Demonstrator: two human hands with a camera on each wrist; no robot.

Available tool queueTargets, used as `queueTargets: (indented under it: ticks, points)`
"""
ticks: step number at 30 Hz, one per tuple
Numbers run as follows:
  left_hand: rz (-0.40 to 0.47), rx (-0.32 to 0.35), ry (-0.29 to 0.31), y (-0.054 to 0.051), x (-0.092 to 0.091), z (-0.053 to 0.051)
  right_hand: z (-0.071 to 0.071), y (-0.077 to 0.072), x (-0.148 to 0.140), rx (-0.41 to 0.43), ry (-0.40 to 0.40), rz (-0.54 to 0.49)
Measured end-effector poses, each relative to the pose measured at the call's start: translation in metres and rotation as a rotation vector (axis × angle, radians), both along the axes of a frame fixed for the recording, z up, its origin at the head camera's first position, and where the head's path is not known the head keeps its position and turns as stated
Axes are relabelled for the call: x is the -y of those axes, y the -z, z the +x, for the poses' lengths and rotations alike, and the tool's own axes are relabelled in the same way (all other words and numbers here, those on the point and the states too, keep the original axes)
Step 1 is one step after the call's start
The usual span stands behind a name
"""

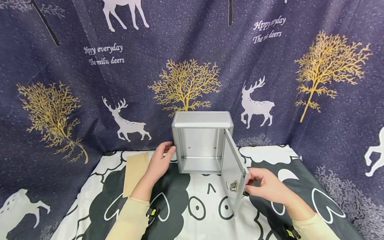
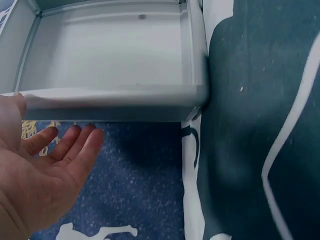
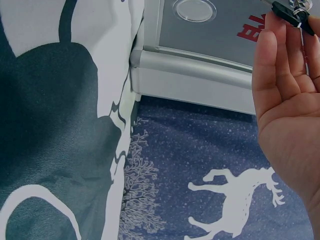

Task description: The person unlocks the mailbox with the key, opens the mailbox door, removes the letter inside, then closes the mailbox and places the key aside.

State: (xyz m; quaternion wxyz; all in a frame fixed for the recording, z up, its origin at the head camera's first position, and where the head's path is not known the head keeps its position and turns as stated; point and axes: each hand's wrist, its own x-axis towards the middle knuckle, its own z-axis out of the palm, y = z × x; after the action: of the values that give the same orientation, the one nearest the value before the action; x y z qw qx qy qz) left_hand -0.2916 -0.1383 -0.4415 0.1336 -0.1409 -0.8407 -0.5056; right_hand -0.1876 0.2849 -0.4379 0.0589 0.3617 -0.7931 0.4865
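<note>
A silver box [image 1: 202,143] stands up on the counter [image 1: 207,196], between the 2 hands. Its door [image 1: 231,160] is open and points out toward the person, with its joined edge on the right side of the box. You can see right into the box, and 2 small dark dots show on its back wall.

The left hand [image 1: 161,160] is just beside the left wall of the box. Its fingers are loose, a bit bent and spread apart, and they hold nothing. In the left wrist view, the thumb is right at the rim of the box, but I can't tell if it presses there.

The right hand [image 1: 267,185] is on the outer side of the door, by the loose edge. Its fingers are at that edge, close to a black key [image 3: 286,13] with a shiny ring. I can't tell if they pinch the door, the key or both. A metal lock [image 1: 233,186] sits on the inner side of the door, near this hand. Red marks [image 3: 250,29] and a round clear spot [image 3: 195,10] show on the outer side.

A flat brown envelope [image 1: 135,170] lies left of the box, next to the left arm.
</note>
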Motion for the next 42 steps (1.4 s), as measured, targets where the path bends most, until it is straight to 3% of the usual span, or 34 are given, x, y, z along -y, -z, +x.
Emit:
queueTargets:
  ticks: [11,30,42]
  points:
    - [-0.01,0.014,-0.015,0.01,-0.013,-0.003,0.0,0.001,0.003,-0.01,-0.008,-0.005]
    - [-0.003,0.016,-0.027,0.011,-0.015,0.0,0.001,0.002,0.007,0.043,-0.012,-0.023]
    - [0.044,0.036,0.0,0.01,-0.017,-0.002,0.0,0.005,0.022,0.09,-0.106,-0.095]
